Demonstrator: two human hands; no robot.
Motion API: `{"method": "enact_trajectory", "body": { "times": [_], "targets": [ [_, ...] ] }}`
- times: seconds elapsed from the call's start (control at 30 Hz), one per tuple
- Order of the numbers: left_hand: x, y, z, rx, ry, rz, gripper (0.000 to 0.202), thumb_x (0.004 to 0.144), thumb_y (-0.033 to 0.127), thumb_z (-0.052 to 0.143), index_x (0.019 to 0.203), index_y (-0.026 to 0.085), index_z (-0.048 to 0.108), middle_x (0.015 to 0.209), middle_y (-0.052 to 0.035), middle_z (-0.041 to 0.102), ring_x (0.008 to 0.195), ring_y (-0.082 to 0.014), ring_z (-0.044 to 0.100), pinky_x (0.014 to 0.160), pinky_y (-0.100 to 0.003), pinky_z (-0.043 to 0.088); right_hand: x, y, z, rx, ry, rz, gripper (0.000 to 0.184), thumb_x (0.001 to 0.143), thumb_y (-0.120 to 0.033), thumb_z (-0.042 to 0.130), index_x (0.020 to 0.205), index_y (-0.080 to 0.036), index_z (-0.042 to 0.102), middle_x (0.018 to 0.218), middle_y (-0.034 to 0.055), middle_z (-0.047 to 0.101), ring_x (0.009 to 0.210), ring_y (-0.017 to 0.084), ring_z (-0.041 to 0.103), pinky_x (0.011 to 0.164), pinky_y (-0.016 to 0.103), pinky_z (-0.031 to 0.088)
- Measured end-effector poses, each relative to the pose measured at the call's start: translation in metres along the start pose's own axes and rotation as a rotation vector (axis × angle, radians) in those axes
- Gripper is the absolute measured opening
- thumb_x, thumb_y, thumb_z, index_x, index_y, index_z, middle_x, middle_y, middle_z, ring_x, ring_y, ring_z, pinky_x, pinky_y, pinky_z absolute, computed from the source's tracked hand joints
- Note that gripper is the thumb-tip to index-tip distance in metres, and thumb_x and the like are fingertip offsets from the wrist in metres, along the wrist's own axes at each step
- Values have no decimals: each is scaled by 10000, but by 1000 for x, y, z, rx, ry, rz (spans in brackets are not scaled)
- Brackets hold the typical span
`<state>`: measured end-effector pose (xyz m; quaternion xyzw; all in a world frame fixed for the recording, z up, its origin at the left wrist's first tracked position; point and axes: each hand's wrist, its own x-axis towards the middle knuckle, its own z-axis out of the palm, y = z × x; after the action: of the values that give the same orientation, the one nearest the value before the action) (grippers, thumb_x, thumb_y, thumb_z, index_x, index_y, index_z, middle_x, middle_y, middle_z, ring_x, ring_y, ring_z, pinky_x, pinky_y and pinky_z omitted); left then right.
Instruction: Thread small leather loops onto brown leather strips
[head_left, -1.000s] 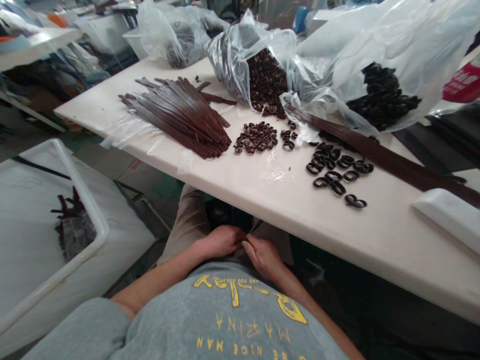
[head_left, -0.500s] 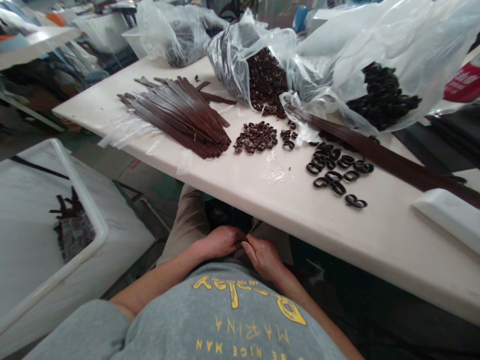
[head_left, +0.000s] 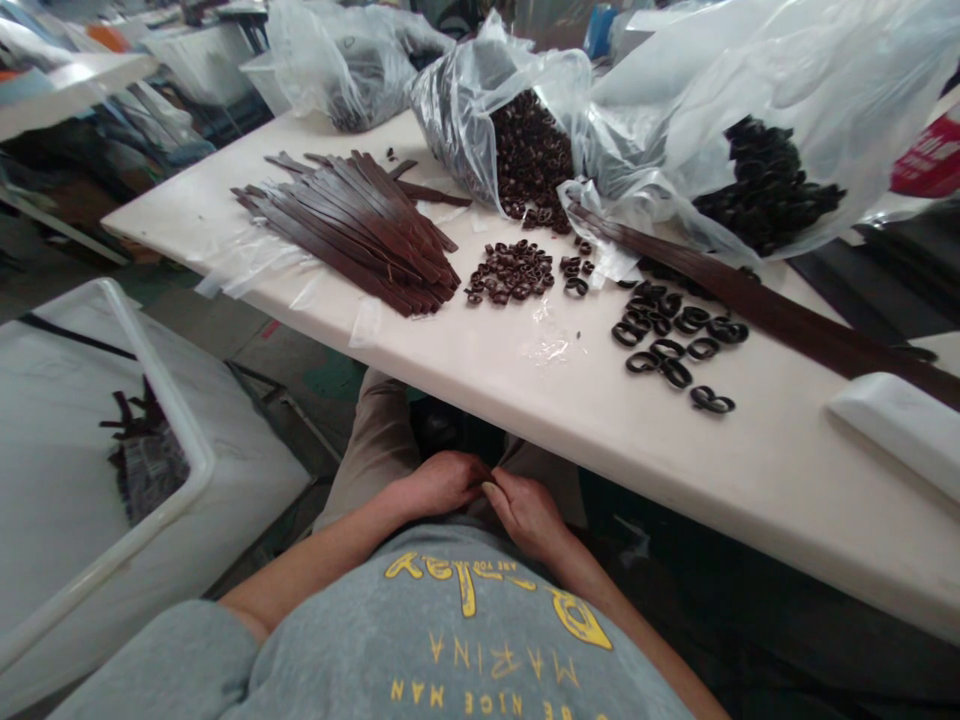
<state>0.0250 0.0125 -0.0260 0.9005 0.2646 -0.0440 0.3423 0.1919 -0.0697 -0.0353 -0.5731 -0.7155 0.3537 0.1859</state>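
Note:
Below the table's front edge, over my lap, my left hand [head_left: 448, 482] and my right hand [head_left: 528, 508] meet with fingertips pinched together. A sliver of dark brown shows between them, but the fingers hide most of it and I cannot make out its kind. On the table above lie a fanned stack of flat dark brown strips [head_left: 360, 232] and a pile of small brown loops [head_left: 511, 272]. Larger black loops [head_left: 667, 335] are scattered to the right. Long brown strips [head_left: 757, 290] stretch beside them toward the right edge.
A clear plastic bag [head_left: 457, 125] spills brown loops at the back; another plastic bag [head_left: 885, 110] contains black loops. The white table [head_left: 480, 350] has a thick front edge over my legs. A white bin [head_left: 199, 450] with dark scraps stands at the left. A white block [head_left: 900, 425] lies right.
Both hands stay pinched together in the same spot over my lap. The view has shifted very slightly; nothing on the table has visibly moved.

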Motion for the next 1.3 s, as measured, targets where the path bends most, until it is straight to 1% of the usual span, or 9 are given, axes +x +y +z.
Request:
{"method": "enact_trajectory", "body": {
  "times": [0.4,0.67,0.83,1.03,1.2,1.3],
  "targets": [
    [0,0,1,2,-4,24,189,874,182,535,930,148,712,961,-77,727,895,-211,666,808,-276,490,1,-2,-2,-8,-19,4,291,1005,-336,378,878,-191,596,821,56,697,712,186,635,614,258,337],
    [-1,0,0,-13,-10,20,148,860,167,555,874,147,702,895,-69,721,836,-193,664,755,-253,483,1,-5,-3,-23,-75,25,296,1006,-359,387,1017,-202,637,921,68,728,791,204,663,644,259,369],
    [-2,-2,2,-22,-10,28,156,867,180,557,851,150,709,912,-69,723,844,-193,665,758,-251,480,1,-5,-3,-72,-88,36,282,1003,-350,396,960,-202,631,894,57,727,762,192,656,629,257,350],
    [-2,-8,7,11,-8,31,178,890,232,555,900,168,721,938,-60,729,844,-201,668,725,-251,475,-1,-3,-1,-95,-81,29,275,1006,-343,391,927,-195,608,859,56,715,745,188,646,624,258,337],
    [-3,-6,4,24,-28,14,186,892,230,547,960,185,715,975,-55,726,872,-206,670,727,-252,478,-1,-1,-1,-94,-73,36,288,1010,-345,382,891,-194,595,841,56,706,740,186,639,628,260,335],
    [-3,-5,4,28,-38,7,209,890,205,529,989,180,711,996,-64,727,900,-218,672,755,-268,484,0,0,-2,-95,-81,51,279,1010,-347,382,902,-196,591,842,54,708,734,186,641,615,263,324]
  ]
}}
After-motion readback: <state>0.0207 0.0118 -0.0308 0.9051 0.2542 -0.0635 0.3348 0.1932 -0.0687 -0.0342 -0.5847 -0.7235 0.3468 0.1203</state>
